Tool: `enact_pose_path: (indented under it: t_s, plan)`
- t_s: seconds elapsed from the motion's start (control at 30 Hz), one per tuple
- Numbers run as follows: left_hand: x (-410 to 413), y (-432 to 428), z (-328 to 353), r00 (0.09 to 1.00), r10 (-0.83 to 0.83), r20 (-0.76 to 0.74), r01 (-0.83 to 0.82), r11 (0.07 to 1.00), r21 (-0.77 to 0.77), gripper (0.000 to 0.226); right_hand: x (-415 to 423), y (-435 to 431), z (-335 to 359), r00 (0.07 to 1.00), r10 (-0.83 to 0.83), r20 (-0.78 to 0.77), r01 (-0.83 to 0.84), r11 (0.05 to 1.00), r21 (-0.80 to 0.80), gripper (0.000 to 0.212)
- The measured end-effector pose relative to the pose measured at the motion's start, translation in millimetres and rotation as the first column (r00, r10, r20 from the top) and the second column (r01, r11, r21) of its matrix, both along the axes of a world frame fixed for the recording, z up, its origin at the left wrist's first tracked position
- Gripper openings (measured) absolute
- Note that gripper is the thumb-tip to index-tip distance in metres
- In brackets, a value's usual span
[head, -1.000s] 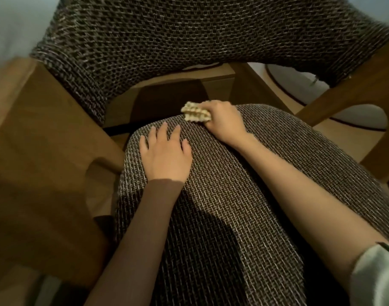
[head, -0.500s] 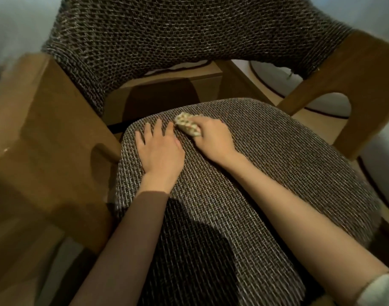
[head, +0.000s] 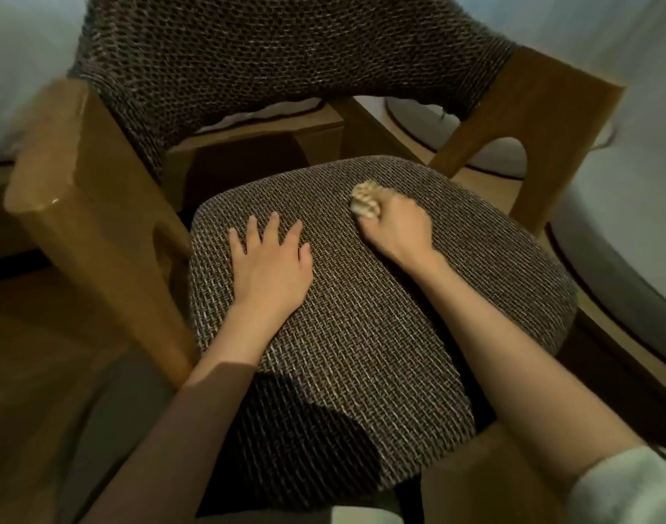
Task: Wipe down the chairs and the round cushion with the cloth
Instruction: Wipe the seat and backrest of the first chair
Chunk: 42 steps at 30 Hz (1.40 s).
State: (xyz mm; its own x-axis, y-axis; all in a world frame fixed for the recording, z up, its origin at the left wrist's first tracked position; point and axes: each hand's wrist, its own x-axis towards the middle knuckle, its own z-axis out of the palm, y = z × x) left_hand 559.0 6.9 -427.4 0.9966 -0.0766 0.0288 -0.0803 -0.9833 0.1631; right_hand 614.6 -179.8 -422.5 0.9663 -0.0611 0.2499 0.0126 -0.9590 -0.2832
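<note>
The left hand (head: 269,264) lies flat, fingers spread, on the woven chair seat (head: 361,334). Toward the seat's far right, the right hand (head: 397,230) grips a bunched cloth (head: 364,200) against the weave.

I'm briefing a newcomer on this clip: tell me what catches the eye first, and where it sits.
The woven brown seat cushion fills the middle, set in a wooden chair frame. On it the left hand lies flat, fingers spread, while the right hand grips a pale crumpled cloth toward the seat's far right.
</note>
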Motion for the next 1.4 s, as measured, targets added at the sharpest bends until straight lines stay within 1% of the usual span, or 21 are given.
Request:
enact_pose_path:
  t_s: [0.1, 0.17, 0.23, 0.3, 0.37, 0.43, 0.5, 0.53, 0.57, 0.63, 0.7, 0.77, 0.83, 0.9, 0.93, 1.0, 1.07, 1.13, 1.2, 1.3, 1.4]
  plan:
    - [-10.0, 3.3, 0.3, 1.0, -0.003, 0.021, 0.003, 1.0, -0.01, 0.052, -23.2, 19.1, -4.5, 0.994, 0.104, -0.033, -0.105, 0.994, -0.026, 0.065]
    - [-18.3, 6.6, -0.4, 0.999, -0.006, 0.044, 0.007, 1.0, -0.023, 0.052, -32.3, 20.1, -1.0, 0.989, 0.138, -0.059, -0.139, 0.99, -0.011, 0.072]
    - [-25.6, 9.6, -0.6, 0.998, -0.015, 0.057, 0.017, 0.999, -0.029, 0.053, -41.3, 18.9, 0.0, 0.98, 0.196, -0.041, -0.198, 0.979, -0.044, 0.065]
    - [-30.9, 11.7, -0.4, 0.998, -0.03, 0.06, 0.032, 0.999, -0.04, 0.053, -50.4, 15.8, -3.0, 0.965, 0.264, -0.001, -0.261, 0.956, -0.131, 0.048]
    - [-34.6, 13.1, -0.3, 0.997, -0.045, 0.063, 0.048, 0.998, -0.045, 0.054, -53.4, 4.6, -4.7, 0.958, 0.287, 0.024, -0.275, 0.935, -0.224, 0.04]
    - [-37.3, 14.8, 0.0, 0.996, -0.06, 0.066, 0.063, 0.997, -0.041, 0.054, -46.2, -16.6, -0.6, 0.985, 0.167, 0.037, -0.151, 0.951, -0.27, 0.036]
    - [-40.6, 16.8, 0.4, 0.996, -0.066, 0.066, 0.07, 0.996, -0.052, 0.054, -37.9, -34.5, 8.3, 0.996, -0.079, 0.037, 0.086, 0.968, -0.235, 0.035]
    - [-42.9, 17.7, 0.5, 0.995, -0.068, 0.068, 0.072, 0.996, -0.058, 0.054, -35.3, -36.6, 9.8, 0.985, -0.168, 0.038, 0.172, 0.964, -0.205, 0.034]
    - [-44.9, 18.6, 0.8, 0.995, -0.07, 0.073, 0.075, 0.995, -0.062, 0.054, -34.6, -30.8, 8.7, 0.979, -0.2, 0.043, 0.205, 0.963, -0.174, 0.033]
    - [-48.1, 20.1, 1.3, 0.994, -0.074, 0.08, 0.08, 0.994, -0.073, 0.053, -43.0, -0.9, 3.1, 0.992, -0.118, 0.048, 0.122, 0.989, -0.078, 0.03]
    - [-50.8, 21.4, 1.6, 0.994, -0.072, 0.086, 0.08, 0.993, -0.085, 0.053, -61.5, 31.8, -3.4, 0.996, 0.076, 0.043, -0.075, 0.997, -0.021, 0.028]
    - [-53.9, 22.3, 1.8, 0.993, -0.083, 0.089, 0.091, 0.992, -0.089, 0.051, -79.6, 47.3, -5.2, 0.976, 0.212, 0.055, -0.211, 0.977, -0.021, 0.032]
    - [-59.1, 24.7, 1.5, 0.991, -0.097, 0.097, 0.106, 0.99, -0.095, 0.051, -88.1, 44.7, -2.1, 0.961, 0.268, 0.068, -0.264, 0.963, -0.054, 0.035]
    - [-64.5, 26.9, 1.2, 0.989, -0.11, 0.103, 0.12, 0.988, -0.094, 0.051, -89.1, 29.0, 1.3, 0.96, 0.274, 0.051, -0.264, 0.953, -0.148, 0.034]
    - [-66.9, 27.2, 1.1, 0.988, -0.12, 0.098, 0.129, 0.988, -0.09, 0.051, -87.7, 14.5, 2.2, 0.973, 0.227, 0.049, -0.214, 0.958, -0.189, 0.031]
    - [-71.2, 25.8, 1.5, 0.985, -0.151, 0.083, 0.158, 0.984, -0.084, 0.052, -87.4, -25.1, 6.8, 0.997, 0.032, 0.063, -0.019, 0.979, -0.202, 0.028]
    - [-72.8, 23.3, 2.3, 0.979, -0.194, 0.068, 0.199, 0.977, -0.075, 0.054, -90.4, -56.0, 11.6, 0.977, -0.202, 0.071, 0.212, 0.961, -0.18, 0.028]
    - [-73.8, 22.5, 2.6, 0.972, -0.228, 0.053, 0.231, 0.971, -0.063, 0.055, -93.8, -52.6, 11.2, 0.947, -0.314, 0.067, 0.321, 0.933, -0.165, 0.029]
    - [-74.1, 22.8, 2.8, 0.97, -0.239, 0.049, 0.241, 0.968, -0.064, 0.055, -103.6, -16.9, 7.6, 0.957, -0.282, 0.064, 0.288, 0.95, -0.118, 0.028]
    - [-73.9, 23.7, 3.8, 0.969, -0.239, 0.062, 0.243, 0.968, -0.059, 0.054, -139.8, 40.8, -3.0, 0.993, -0.082, 0.082, 0.091, 0.989, -0.117, 0.031]
    - [-76.7, 22.1, 5.1, 0.967, -0.244, 0.067, 0.247, 0.968, -0.041, 0.055, -169.7, 50.7, -2.2, 0.992, 0.042, 0.115, -0.035, 0.997, -0.067, 0.034]
